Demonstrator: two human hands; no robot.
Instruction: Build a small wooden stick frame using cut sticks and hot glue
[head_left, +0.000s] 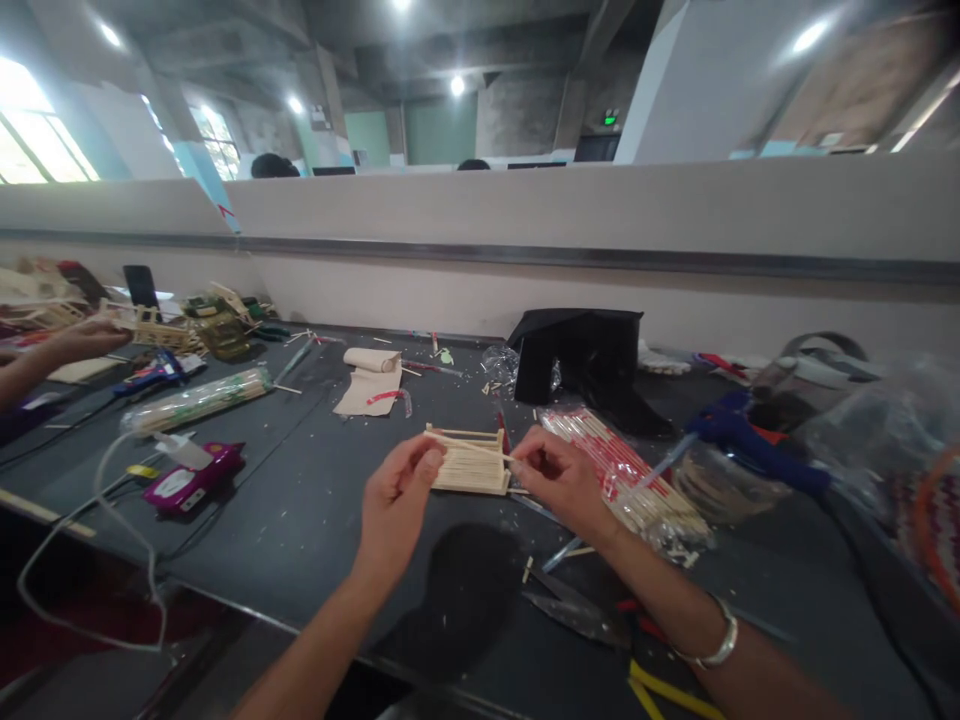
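Observation:
Between my two hands a thin wooden stick [471,446] is stretched, one end pinched by each. My left hand [401,490] grips its left end with thumb and fingers, and my right hand [559,475] holds the right end. Just behind and below the stick is a small frame of wooden sticks [472,470], with rows of sticks laid side by side and short posts at its corners. It appears to rest on the dark table [300,530]. Right of my right hand lies a plastic pack of wooden sticks [600,450] with red print.
A blue glue gun [757,445] lies at the right, and pliers [574,605] lie near the front. A purple device [195,478] with a cable sits left. Behind are brown paper [371,385] and a black object [577,350]. A co-worker's hand [94,335] is at far left.

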